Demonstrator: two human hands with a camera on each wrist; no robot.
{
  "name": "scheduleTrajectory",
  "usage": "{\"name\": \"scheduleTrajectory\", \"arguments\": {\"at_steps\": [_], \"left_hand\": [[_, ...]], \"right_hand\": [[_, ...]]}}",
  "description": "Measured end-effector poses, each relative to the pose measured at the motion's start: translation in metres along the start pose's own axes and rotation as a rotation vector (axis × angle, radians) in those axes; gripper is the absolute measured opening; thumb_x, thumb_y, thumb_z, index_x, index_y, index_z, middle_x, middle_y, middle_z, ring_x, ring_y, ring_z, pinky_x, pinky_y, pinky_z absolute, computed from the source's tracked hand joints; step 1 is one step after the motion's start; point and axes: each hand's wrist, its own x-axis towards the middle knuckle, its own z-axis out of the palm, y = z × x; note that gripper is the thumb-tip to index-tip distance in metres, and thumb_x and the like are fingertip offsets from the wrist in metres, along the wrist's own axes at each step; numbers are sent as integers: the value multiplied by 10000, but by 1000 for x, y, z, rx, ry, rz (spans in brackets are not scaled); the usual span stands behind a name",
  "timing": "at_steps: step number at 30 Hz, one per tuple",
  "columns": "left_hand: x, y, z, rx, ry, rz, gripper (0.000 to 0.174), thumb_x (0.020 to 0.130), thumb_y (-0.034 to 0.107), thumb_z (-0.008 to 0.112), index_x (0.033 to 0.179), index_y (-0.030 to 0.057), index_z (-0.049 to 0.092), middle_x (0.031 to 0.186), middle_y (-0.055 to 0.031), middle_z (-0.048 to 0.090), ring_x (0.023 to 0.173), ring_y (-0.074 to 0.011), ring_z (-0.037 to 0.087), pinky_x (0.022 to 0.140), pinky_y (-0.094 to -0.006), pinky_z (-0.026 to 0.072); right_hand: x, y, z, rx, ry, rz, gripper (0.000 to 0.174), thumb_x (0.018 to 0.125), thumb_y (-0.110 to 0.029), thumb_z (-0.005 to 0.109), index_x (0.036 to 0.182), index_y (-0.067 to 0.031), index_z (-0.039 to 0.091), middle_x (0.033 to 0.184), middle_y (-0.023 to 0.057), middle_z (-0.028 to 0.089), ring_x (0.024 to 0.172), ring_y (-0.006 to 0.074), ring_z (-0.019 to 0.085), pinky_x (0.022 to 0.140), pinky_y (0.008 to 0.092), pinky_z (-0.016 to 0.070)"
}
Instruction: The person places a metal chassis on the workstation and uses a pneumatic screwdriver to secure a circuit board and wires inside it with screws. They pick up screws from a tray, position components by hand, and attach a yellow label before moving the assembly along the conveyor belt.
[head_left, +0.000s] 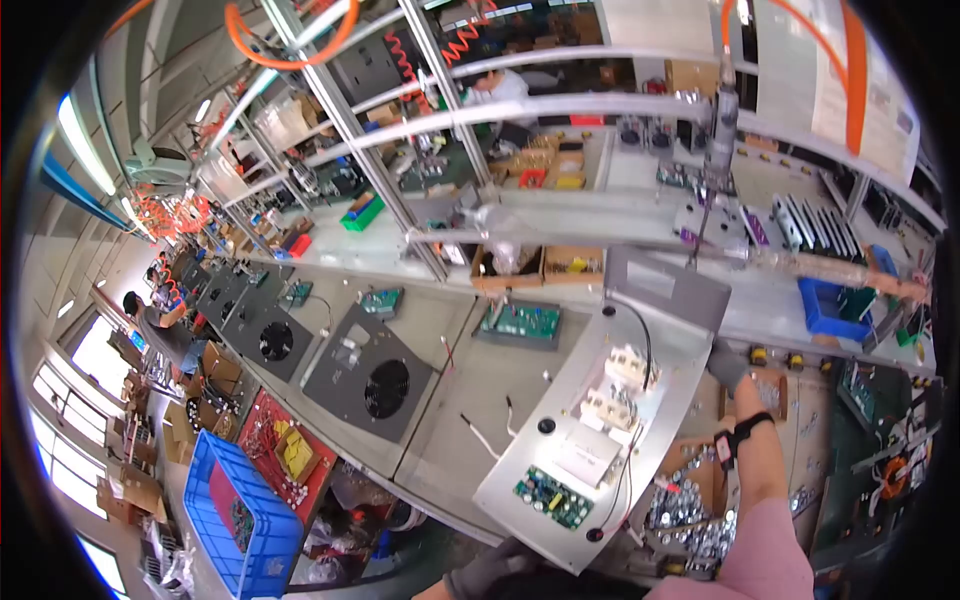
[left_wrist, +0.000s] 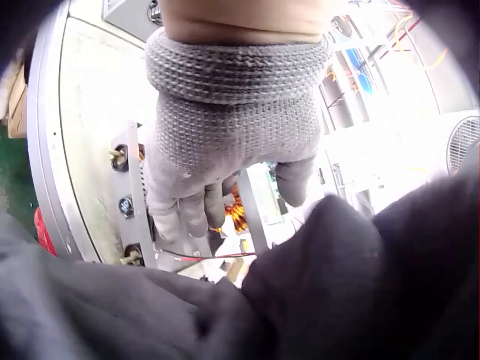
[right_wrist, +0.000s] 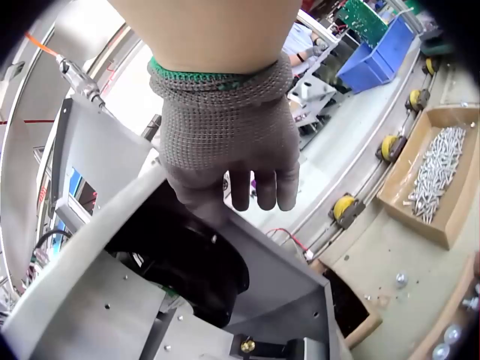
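A long metal casing [head_left: 668,425] lies slantwise in front of me in the head view. It carries a green circuit board [head_left: 553,497], white blocks and black cables, with a grey end panel [head_left: 665,290] at its far end. My right hand [head_left: 727,365], in a grey glove, grips the far right side wall. In the right wrist view the thumb [right_wrist: 199,202] is on the inner side of that wall and the fingers are outside. At the near end, my gloved left hand [head_left: 495,570] holds the casing's edge, its fingers [left_wrist: 195,214] pointing down beside a copper coil [left_wrist: 238,210].
Dark panels with round fans [head_left: 385,388] lie along the bench to the left. Boxes of screws [right_wrist: 436,169] and loose hardware [head_left: 690,510] sit at the right. A screwdriver [head_left: 722,130] hangs above. A blue crate [head_left: 245,520] stands at the lower left.
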Motion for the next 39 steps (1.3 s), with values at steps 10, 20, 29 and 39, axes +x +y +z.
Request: {"name": "scheduleTrajectory", "arguments": {"at_steps": [10,20,29,39], "left_hand": [[5,36,7,-5,375,-140,514,890,264,607,1281,-11,418,1184,-120,547,1065,-211,556,889,-362,489],[-14,142,-135,175,497,230,473,854,94,525,1273,-97,417,1063,-128,587,934,-196,596,820,-299,486],[39,265,-205,78,242,141,484,838,172,548,1285,2,470,887,-45,572,772,-147,557,654,-299,465],[141,290,-234,151,329,-446,202,937,181,386,911,67,551,611,-21,472,397,-137,407,422,-311,382]], "right_hand": [[-24,-11,20,-546,215,30,327,907,-109,502,1215,0,496,1138,159,601,1034,224,579,890,317,445],[-154,-123,108,-302,367,87,330,726,-89,625,1034,28,604,921,171,665,864,250,642,755,341,496],[-179,-252,140,-486,340,493,226,654,-96,601,805,72,607,675,166,625,567,255,629,493,361,495],[-183,-235,176,-916,399,554,276,721,-247,545,886,-32,597,892,198,637,895,391,591,802,448,458]]}}
